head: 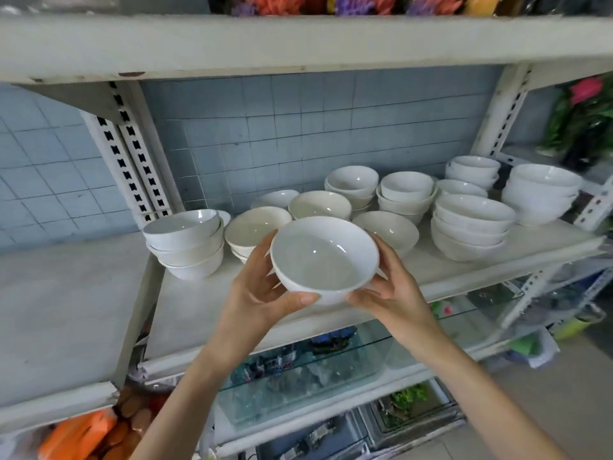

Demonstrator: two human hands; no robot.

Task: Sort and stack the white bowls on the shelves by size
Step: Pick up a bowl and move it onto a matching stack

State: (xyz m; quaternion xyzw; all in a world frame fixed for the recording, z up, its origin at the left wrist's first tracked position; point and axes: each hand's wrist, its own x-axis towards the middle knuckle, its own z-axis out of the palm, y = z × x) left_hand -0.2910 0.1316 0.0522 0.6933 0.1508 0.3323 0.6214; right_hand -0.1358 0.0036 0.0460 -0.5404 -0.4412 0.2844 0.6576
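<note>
One held bowl (pixel 325 257) is in the air in front of the middle shelf (pixel 205 310), mouth up and tipped a little toward the camera. Two hands have it between them. The left hand (pixel 255 293) is at the bowl's eight o'clock, fingers wrapped up the left wall and thumb laid along the lower front. The right hand (pixel 394 290) is at four o'clock, fingers curled up the right wall and thumb tucked beneath.

Behind it on the shelf I count six clear stacks of white bowls:
- At nine o'clock from the held bowl is the left stack (pixel 185 244), three or four deep.
- At one o'clock are two back stacks (pixel 353 184) (pixel 406 194), side by side.
- At two to three o'clock is the front right stack (pixel 472 224), about four deep.
- Beyond that are the two far right stacks (pixel 474 171) (pixel 540 190).

Four bowls sit apart from the stacks:
- a cream bowl (pixel 320 204) at twelve o'clock
- a white one (pixel 275 198) just behind it at eleven
- a tilted bowl (pixel 386 230) right behind the right hand's fingers
- a small bowl (pixel 461 187) between the right-hand stacks

A second cream bowl (pixel 257 227) at ten o'clock rests on at least one more, close behind the left hand's fingertips.

Above is one upper shelf (pixel 298 44), behind is a tiled wall (pixel 265 127), and below are glass shelves (pixel 298 376).
</note>
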